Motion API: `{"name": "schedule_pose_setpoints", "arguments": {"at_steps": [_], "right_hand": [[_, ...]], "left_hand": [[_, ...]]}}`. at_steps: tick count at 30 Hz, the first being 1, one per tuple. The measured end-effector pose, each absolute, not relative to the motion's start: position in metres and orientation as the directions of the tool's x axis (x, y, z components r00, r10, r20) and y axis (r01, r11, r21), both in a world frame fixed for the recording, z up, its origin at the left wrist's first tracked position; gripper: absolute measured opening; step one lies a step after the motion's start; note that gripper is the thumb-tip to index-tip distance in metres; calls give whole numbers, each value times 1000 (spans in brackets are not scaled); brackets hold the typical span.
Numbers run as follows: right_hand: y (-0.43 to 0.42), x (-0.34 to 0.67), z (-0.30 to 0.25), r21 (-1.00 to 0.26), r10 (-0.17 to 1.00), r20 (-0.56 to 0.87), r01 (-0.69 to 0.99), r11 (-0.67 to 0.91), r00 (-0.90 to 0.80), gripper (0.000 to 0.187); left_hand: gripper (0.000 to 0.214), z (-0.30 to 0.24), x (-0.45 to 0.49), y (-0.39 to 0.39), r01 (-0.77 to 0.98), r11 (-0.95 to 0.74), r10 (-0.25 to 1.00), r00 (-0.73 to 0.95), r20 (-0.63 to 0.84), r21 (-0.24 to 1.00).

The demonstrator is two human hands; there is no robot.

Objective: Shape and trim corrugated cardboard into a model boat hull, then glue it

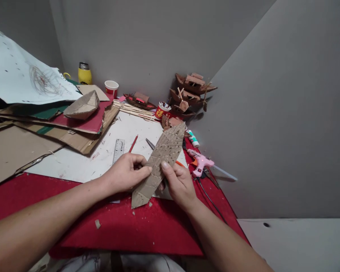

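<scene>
A long pointed piece of scored cardboard is held up over the red table, slanting from lower left to upper right. My left hand grips its left edge, fingers curled round it. On the right edge my right hand pinches it, thumb on top. A white sheet lies under the hands with a metal ruler, a red pencil and a craft knife on it.
A pink glue gun with its black cord lies right of my hands, a glue tube beyond it. Cardboard boat models stand in the corner, with sticks, cups and a yellow bottle. Stacked cardboard sheets fill the left.
</scene>
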State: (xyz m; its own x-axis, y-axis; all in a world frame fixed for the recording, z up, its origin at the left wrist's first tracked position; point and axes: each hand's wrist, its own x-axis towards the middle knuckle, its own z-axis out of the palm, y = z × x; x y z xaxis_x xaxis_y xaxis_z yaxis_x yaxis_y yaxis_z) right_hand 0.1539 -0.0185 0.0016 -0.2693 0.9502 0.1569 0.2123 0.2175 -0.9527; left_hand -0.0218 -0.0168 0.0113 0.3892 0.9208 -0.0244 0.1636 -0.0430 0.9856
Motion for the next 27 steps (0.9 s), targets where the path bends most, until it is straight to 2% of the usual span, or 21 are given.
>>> {"name": "schedule_pose_setpoints", "arguments": {"at_steps": [3, 6, 9, 17, 22, 27], "right_hand": [[-17, 154, 1, -930, 942, 188, 259, 262, -278, 43], [-17, 155, 0, -923, 939, 185, 276, 267, -290, 42], [-17, 154, -2, -925, 936, 165, 280, 256, -312, 43], [-19, 151, -6, -815, 893, 297, 397, 422, -339, 42], [-19, 150, -9, -808, 899, 271, 426, 407, -345, 41], [-21, 147, -8, -834, 911, 258, 401, 378, -322, 42]], "left_hand": [[24, 12, -26, -15, 305, -176, 939, 336, 67, 936], [25, 15, -28, -15, 372, -248, 934, 336, 119, 894], [25, 16, -27, -15, 393, -245, 931, 350, 102, 886], [21, 11, -20, -17, 484, -245, 951, 290, 111, 840], [20, 14, -21, -19, 529, -279, 943, 308, 125, 801], [17, 17, -25, -19, 495, -295, 929, 349, 123, 818]]}}
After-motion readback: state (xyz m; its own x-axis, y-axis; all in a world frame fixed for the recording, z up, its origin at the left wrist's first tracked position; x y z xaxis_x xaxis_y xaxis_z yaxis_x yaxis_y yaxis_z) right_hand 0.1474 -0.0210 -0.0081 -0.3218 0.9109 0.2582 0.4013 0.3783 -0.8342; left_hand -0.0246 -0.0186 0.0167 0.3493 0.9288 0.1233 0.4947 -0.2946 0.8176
